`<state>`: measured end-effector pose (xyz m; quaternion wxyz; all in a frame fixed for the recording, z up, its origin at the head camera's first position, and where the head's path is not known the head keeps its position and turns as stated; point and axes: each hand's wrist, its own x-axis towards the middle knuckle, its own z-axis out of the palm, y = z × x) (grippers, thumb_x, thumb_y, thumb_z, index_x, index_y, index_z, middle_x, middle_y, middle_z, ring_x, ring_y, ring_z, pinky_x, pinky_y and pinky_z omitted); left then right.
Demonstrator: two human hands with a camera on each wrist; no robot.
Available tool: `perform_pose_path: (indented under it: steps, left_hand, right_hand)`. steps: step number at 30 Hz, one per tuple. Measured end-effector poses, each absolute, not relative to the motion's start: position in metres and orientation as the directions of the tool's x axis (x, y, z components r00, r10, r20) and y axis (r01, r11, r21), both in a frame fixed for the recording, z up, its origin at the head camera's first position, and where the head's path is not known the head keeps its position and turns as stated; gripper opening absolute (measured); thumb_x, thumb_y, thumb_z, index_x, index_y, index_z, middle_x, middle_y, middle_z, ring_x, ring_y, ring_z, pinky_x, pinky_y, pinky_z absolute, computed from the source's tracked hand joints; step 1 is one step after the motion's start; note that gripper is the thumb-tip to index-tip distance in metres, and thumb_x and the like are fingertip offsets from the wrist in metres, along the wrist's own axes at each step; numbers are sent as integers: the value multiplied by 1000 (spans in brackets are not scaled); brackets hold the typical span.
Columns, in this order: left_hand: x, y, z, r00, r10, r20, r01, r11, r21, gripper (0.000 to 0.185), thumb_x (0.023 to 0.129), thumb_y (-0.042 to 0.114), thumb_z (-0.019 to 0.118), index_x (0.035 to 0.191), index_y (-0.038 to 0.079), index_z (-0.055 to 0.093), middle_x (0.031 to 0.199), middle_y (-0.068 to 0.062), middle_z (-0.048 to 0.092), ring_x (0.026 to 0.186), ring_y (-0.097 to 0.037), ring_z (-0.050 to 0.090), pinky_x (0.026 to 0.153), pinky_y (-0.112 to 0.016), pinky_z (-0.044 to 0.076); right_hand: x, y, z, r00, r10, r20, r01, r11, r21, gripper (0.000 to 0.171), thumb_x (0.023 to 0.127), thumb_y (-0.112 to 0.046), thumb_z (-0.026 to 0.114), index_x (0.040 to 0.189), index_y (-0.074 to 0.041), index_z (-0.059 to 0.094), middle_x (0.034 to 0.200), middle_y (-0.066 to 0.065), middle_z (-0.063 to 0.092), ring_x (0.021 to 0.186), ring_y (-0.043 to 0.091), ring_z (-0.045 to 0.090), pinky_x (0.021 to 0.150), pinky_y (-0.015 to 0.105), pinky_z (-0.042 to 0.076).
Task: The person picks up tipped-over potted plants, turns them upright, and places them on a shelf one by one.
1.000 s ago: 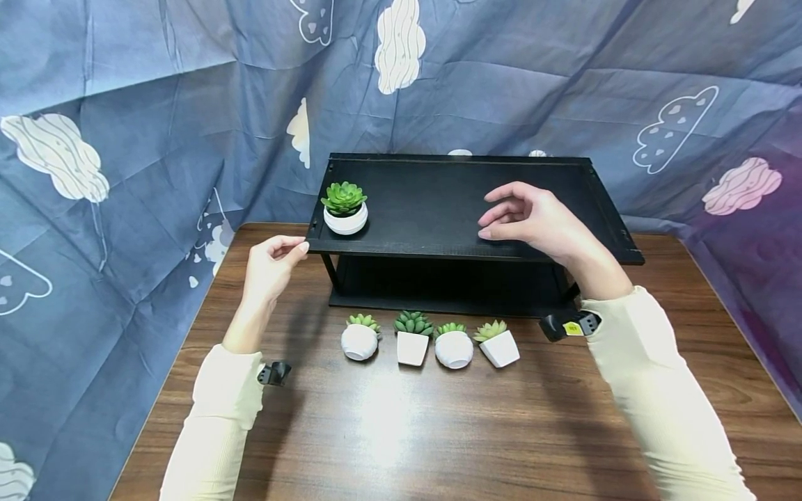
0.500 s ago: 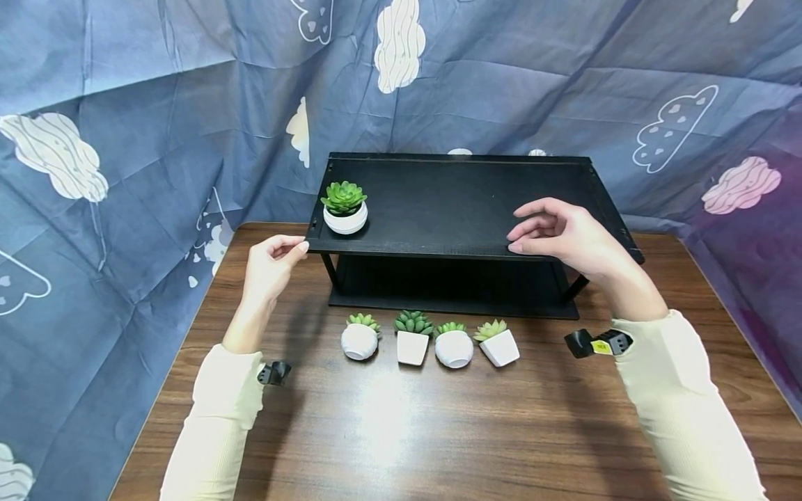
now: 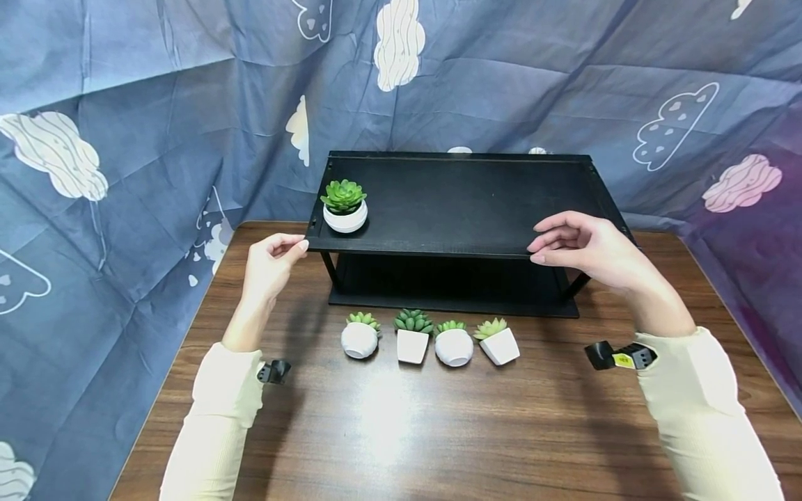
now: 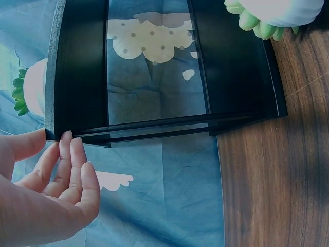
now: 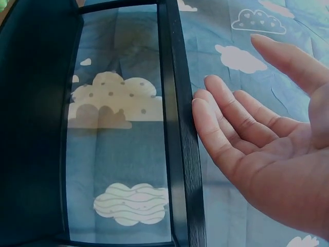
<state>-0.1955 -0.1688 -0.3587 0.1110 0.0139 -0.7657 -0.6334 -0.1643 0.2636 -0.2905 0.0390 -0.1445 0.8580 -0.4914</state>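
Note:
A black two-tier shelf (image 3: 438, 202) stands on the table by the cloth backdrop. At its front left corner my left hand (image 3: 266, 275) pinches the top board between thumb and fingertips, as the left wrist view shows too. My right hand (image 3: 589, 250) hovers by the front edge near the right end, fingers loosely bent, holding nothing. On the top board at the left sits a green succulent in a round white pot (image 3: 346, 217). In front of the shelf lie several small potted succulents, among them one in a square white pot (image 3: 411, 347) and one in a tilted white pot (image 3: 500, 347).
The wooden table (image 3: 401, 445) extends toward me. A blue cloth backdrop (image 3: 501, 83) with cloud prints hangs behind and at the sides. The lower board (image 3: 451, 285) of the shelf sits low, close to the row of plants.
My right hand has moved right and toward me, from over the top board to its front edge. The left hand and the plants have stayed put.

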Motion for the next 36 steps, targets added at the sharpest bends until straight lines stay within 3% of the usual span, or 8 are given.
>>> perform_pose_path:
  steps: [6, 12, 18, 29, 36]
  left_hand:
    - [-195, -168, -357, -974, -168, 150, 118, 184, 976, 22, 84, 1, 62, 100, -14, 61, 73, 11, 61, 64, 0, 58, 69, -15, 45]
    - [-194, -168, -356, -973, -170, 156, 123, 189, 974, 22, 84, 1, 62, 99, -14, 61, 75, 6, 64, 64, -1, 59, 69, -15, 45]
    - [-196, -168, -358, -974, -164, 156, 123, 192, 974, 23, 84, 1, 62, 100, -14, 61, 74, 10, 62, 65, -1, 59, 69, -15, 45]
    - [-197, -169, -360, -974, -164, 154, 124, 183, 975, 23, 84, 1, 62, 100, -15, 61, 74, 12, 61, 65, -2, 60, 69, -16, 45]
    - [-196, -169, -359, -976, -159, 151, 123, 174, 977, 23, 84, 1, 62, 101, -15, 60, 73, 13, 61, 67, -5, 61, 69, -15, 45]
  right_hand:
    - [-159, 271, -293, -940, -327, 94, -238, 432, -870, 37, 81, 1, 66, 112, 8, 49, 93, 5, 67, 84, 12, 64, 69, 21, 50]
    - [-155, 278, -297, -922, -371, 110, -255, 370, -894, 32, 79, 7, 64, 108, 9, 50, 93, 3, 67, 84, 12, 64, 69, 22, 50]
    - [-150, 286, -307, -898, -422, 123, -270, 309, -912, 30, 79, 11, 63, 106, 3, 55, 95, 4, 67, 85, 13, 64, 69, 22, 51]
    - [-140, 294, -338, -904, -417, 96, -246, 326, -913, 32, 78, 10, 64, 108, -2, 57, 98, 3, 67, 86, 13, 64, 71, 22, 50]
    - [-132, 291, -357, -932, -362, 31, -176, 374, -911, 31, 80, 1, 67, 109, -2, 55, 98, 3, 66, 87, 12, 63, 72, 20, 49]
